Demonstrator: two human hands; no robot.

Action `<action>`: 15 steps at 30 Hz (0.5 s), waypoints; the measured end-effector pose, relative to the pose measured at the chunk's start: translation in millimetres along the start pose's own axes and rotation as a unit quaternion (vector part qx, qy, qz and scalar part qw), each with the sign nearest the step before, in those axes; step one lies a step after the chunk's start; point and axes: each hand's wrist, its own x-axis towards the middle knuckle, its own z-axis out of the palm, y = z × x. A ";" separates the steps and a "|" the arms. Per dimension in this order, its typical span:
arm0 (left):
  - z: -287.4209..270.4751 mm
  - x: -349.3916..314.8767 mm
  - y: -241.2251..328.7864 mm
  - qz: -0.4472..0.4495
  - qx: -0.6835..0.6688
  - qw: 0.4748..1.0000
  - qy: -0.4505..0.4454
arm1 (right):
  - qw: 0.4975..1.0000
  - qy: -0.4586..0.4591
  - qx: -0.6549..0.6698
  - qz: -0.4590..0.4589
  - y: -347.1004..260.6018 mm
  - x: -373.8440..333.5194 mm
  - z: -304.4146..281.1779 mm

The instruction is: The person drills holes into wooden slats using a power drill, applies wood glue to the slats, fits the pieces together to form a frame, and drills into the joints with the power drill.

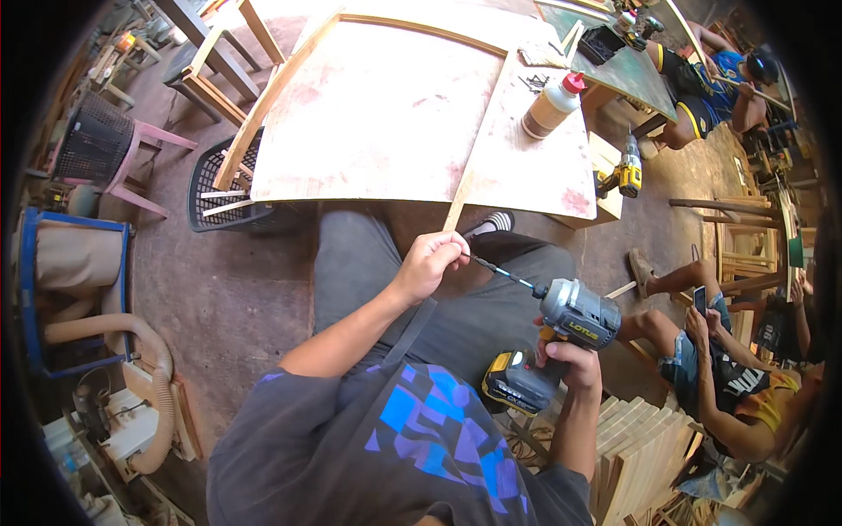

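Note:
My right hand (pixel 574 361) grips a grey cordless impact driver (pixel 581 311) with a yellow-and-black battery. From its chuck a long, thin bit (pixel 502 273) points left toward my left hand. My left hand (pixel 431 266) is closed at the near end of a wooden strip (pixel 481 149), with the bit's tip beside its fingertips. Whether a screw is also pinched there cannot be made out. The strip is part of a wooden frame lying on a pale tabletop (pixel 377 105), and its near end sticks out past the table edge.
On the tabletop stand a glue bottle (pixel 551 107) with a red cap and some dark screws (pixel 533 83). A yellow drill (pixel 630 171) is right of the table, a black basket (pixel 210 175) left. Co-workers (pixel 732 377) sit at the right, near stacked wooden pieces (pixel 640 447).

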 end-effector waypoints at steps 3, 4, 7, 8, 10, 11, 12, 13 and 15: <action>0.1 0.1 1.9 0.002 0.042 0.999 -0.003 | 1.000 0.006 -0.020 -0.015 0.0 -0.9 0.7; 2.2 0.0 3.8 0.001 0.043 0.999 -0.002 | 0.999 0.018 -0.029 -0.030 -0.1 -1.2 1.1; 6.4 2.7 14.3 0.130 0.191 0.973 0.016 | 0.999 0.029 -0.007 -0.032 0.1 1.4 -4.8; 4.6 3.9 16.6 0.133 0.224 0.965 -0.015 | 0.999 0.030 -0.005 -0.032 0.5 1.5 -9.7; 3.4 7.9 20.1 0.135 0.258 0.956 -0.046 | 0.996 -0.011 0.078 0.042 3.1 3.1 -23.6; 4.3 10.3 21.3 0.156 0.267 0.949 -0.068 | 0.996 -0.009 0.081 0.043 6.5 4.8 -30.4; 5.5 11.9 23.4 0.177 0.276 0.941 -0.088 | 0.988 -0.042 0.133 0.069 11.2 8.7 -37.4; 6.5 12.0 26.7 0.173 0.277 0.941 -0.091 | 0.975 -0.074 0.185 0.094 16.9 11.8 -43.4; 8.0 13.8 34.8 0.146 0.283 0.942 -0.106 | 0.966 -0.086 0.217 0.114 27.6 16.7 -53.3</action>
